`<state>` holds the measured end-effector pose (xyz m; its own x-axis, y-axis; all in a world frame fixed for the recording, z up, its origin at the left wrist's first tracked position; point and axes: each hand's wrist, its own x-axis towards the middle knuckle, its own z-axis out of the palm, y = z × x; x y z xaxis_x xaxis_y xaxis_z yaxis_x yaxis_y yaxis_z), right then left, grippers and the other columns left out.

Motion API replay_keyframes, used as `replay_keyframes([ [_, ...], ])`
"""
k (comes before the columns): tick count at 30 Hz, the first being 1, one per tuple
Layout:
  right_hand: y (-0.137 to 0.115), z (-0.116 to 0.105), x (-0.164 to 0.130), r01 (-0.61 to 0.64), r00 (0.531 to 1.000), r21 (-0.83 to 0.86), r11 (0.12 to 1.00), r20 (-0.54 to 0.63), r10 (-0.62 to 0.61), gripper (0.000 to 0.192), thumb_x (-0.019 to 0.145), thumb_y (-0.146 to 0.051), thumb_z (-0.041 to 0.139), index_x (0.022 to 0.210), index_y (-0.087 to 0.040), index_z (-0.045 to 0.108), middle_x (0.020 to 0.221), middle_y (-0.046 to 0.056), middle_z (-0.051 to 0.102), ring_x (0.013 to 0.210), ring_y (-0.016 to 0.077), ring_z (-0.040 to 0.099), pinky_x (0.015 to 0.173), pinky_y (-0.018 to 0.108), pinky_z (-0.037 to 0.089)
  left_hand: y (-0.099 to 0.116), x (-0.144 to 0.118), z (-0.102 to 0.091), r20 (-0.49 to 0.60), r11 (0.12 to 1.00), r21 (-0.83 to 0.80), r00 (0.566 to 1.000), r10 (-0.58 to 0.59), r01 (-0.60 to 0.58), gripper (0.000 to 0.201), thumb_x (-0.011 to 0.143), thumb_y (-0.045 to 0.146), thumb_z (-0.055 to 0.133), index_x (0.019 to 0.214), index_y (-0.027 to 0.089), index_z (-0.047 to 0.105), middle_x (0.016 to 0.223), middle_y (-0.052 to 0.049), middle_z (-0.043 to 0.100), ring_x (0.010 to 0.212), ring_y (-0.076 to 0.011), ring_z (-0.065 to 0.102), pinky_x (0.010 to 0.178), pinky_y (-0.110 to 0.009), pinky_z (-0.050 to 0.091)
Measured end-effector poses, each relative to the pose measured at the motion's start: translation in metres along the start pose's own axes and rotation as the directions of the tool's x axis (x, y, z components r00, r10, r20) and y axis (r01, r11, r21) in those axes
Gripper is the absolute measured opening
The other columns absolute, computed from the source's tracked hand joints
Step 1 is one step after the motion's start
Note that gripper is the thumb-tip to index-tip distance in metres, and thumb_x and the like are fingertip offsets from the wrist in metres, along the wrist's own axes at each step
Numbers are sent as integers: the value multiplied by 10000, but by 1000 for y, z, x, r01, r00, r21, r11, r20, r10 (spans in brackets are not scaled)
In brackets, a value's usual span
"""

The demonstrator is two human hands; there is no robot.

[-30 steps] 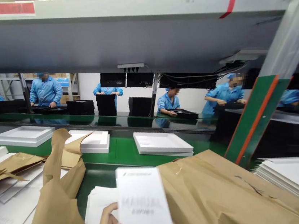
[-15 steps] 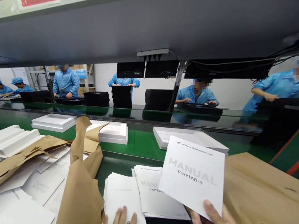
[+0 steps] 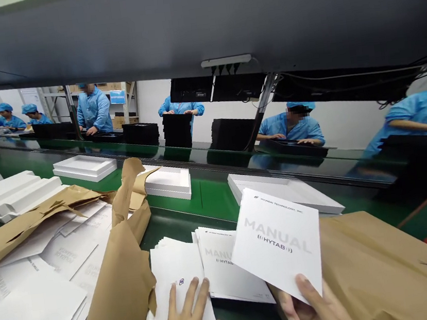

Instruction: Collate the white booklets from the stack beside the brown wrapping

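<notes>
My right hand (image 3: 313,306) grips a white booklet (image 3: 276,240) printed "MANUAL" and "HYTAB", thumb on its front cover and fingers behind. This booklet is tilted above a stack of matching manuals (image 3: 220,263) on the dark green work surface. My left hand (image 3: 191,313) lies with fingers spread on the top sheet of a white paper stack (image 3: 171,261) just left of the manuals. A small dark logo shows on that sheet above my fingertips. At the left, torn brown wrapping paper (image 3: 116,286) surrounds more white leaflets (image 3: 33,307).
White box trays (image 3: 85,165) sit along the green conveyor (image 3: 212,194), one of them behind the held manual. A brown paper package (image 3: 389,263) lies at the right. Overhead hangs a grey shelf (image 3: 181,24). Across the line, co-workers in blue handle stacked black trays (image 3: 176,129).
My left hand has shifted slightly right, and the logo on the sheet under it now sits above the fingertips. The manual stays in my right hand. The camera view has moved slightly.
</notes>
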<state>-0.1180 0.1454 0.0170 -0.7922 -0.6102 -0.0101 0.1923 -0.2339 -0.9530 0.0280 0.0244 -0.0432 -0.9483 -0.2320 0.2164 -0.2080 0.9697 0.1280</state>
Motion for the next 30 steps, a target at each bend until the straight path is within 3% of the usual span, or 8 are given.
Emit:
replay_keyframes([
  [4,-5,-4,0,13,1000,-9,1000,-2,-13,433,636,-422,641,966,-229,438,460,-38,467,381,100,339,399,195,371,2,4,-2,172,992,11,977,-124,124,281,656,264,680,911,240,563,1311,-189,252,1178,-382,261,827,-667,254],
  [10,-10,-8,2,46,999,8,999,-22,-46,416,627,-507,630,818,-166,487,489,-19,485,380,79,370,362,173,368,0,7,-23,313,985,-14,937,-157,170,505,619,133,664,1060,321,503,1352,-168,157,1220,-359,167,864,-664,172],
  [13,-13,-11,1,76,997,13,997,-3,-75,405,660,-506,604,833,-159,489,449,-32,462,355,71,357,360,173,369,-3,4,-25,307,978,9,930,-200,208,316,682,98,530,953,260,555,1359,-134,184,1230,-332,171,890,-635,196],
  [19,-13,-17,3,113,991,32,993,73,-115,348,725,-491,551,801,-158,484,480,-30,496,375,67,387,377,162,350,-8,-2,-23,196,948,138,930,-311,288,390,669,47,383,946,256,561,1367,-89,195,1239,-297,194,905,-597,239],
  [24,-4,-20,3,76,985,43,996,155,-81,331,812,-468,439,905,-151,418,486,-51,483,388,51,385,411,152,322,-24,-5,-23,258,975,-3,942,-215,223,247,759,274,448,973,285,572,1364,-74,192,1248,-270,169,967,-541,199],
  [26,3,-20,3,57,981,11,998,184,-58,371,823,-484,401,952,-136,389,477,-59,467,374,44,366,392,147,291,-39,-9,-14,189,973,-128,968,-164,190,349,762,447,462,1093,344,502,1350,-62,259,1234,-268,230,977,-527,206],
  [28,12,-18,4,54,973,-50,997,228,-42,432,817,-529,358,972,-127,387,464,-58,462,350,40,347,365,144,261,-53,-10,0,-26,954,-264,988,-153,141,411,803,430,396,1208,415,326,1341,-18,313,1210,-252,299,969,-507,263],
  [30,20,-15,3,67,953,-144,987,303,-20,547,748,-636,349,984,-147,414,438,-59,460,327,49,354,340,147,260,-60,-1,15,-247,889,-440,935,-255,126,400,846,409,291,1229,446,182,1272,12,418,1145,-236,401,937,-468,345],
])
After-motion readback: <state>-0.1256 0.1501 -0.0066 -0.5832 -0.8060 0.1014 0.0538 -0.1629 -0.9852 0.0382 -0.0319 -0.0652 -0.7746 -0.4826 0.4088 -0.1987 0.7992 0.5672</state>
